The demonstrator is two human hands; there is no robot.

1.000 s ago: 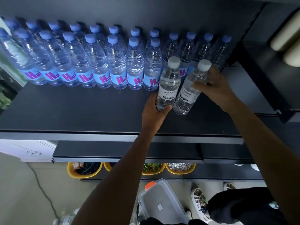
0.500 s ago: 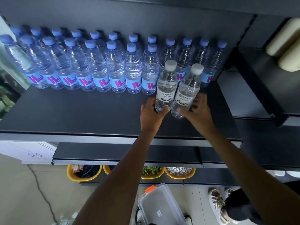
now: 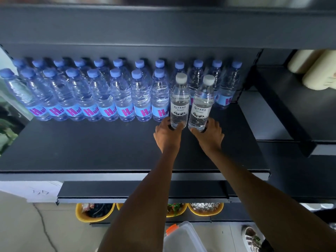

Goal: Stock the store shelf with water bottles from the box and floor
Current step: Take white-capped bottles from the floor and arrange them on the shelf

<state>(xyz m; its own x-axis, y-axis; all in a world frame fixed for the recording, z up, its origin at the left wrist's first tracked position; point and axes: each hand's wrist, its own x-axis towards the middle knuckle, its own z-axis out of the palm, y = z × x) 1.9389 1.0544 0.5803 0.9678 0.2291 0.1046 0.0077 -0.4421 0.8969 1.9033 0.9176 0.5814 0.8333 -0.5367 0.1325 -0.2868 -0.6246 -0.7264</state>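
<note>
Head view looks steeply down, close over the shelf (image 3: 91, 151).

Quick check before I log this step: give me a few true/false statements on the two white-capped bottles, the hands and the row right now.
1. The left hand grips the bottom of the left white-capped bottle. True.
2. The right hand is off the right white-capped bottle. False: it grips that bottle's bottom.
3. Both white-capped bottles lie on their sides. False: they are upright.
4. The blue-capped bottles carry blue labels with pink letters. True.
5. The white-capped bottles are at the left end of the shelf. False: they are just right of the front blue-capped row.
</note>
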